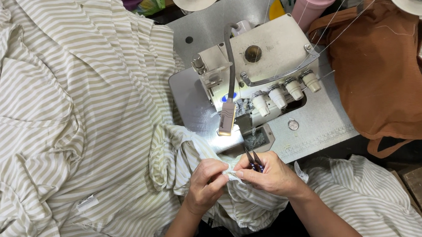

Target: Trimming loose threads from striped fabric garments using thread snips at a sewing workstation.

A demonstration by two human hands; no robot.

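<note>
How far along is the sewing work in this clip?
Mid-job. A big heap of striped cloth lies left of the sewing machine. The left hand pinches a striped piece while the right hand holds small snips at it. More striped cloth lies below right.

Crumpled beige-striped fabric (pixel 235 178) pinched beside small snips (pixel 253 161).

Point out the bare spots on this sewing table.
Bare grey table top lies between the cream overlock sewing machine and the brown fabric, and behind the machine. Striped beige fabric crowds the left and front, around both hands.
</note>
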